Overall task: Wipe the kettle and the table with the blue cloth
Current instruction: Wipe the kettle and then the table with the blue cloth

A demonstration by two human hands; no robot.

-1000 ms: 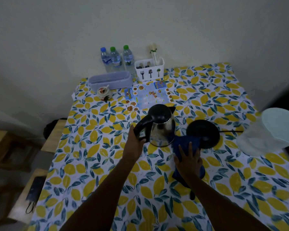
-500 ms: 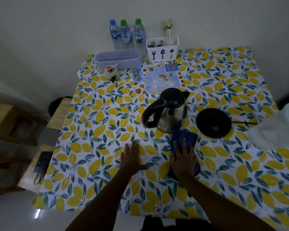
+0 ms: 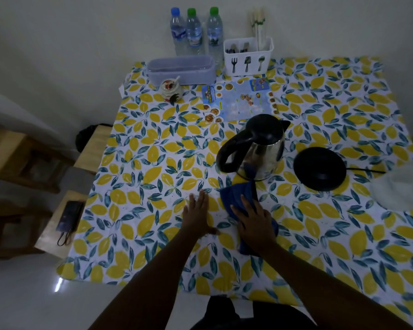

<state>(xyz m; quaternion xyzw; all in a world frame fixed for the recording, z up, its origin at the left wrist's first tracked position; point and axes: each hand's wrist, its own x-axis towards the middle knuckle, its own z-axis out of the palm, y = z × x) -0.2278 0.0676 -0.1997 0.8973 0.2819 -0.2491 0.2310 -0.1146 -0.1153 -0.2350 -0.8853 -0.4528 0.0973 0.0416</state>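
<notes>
Lemon-and-leaf oilcloth covers the table [image 3: 153, 177], which is pushed against a pale wall in dim light.

Head view: the right hand [image 3: 254, 222] lies palm down, fingers spread, pressing the blue cloth [image 3: 239, 194] flat on the tabletop; it pins the cloth and does not clench it. The left hand [image 3: 197, 216] rests just left of that press, open and flat on the bare oilcloth, holding nothing. Beyond the pressing hand stands the kettle [image 3: 255, 148], upright with its handle toward the left hand, and the cloth's far edge reaches close to its foot. Its round black base [image 3: 320, 169] sits farther right of the press, kettle off it.

Judging by this, the table-wiping step is in hand. The next move calls for sweeping the cloth across the oilcloth, steering around the kettle.

A blue printed sheet [image 3: 239, 101] with food pictures lies beyond the kettle; its writing is too small to read, as are the labels on the bottles [image 3: 194, 32] at the wall.
</notes>
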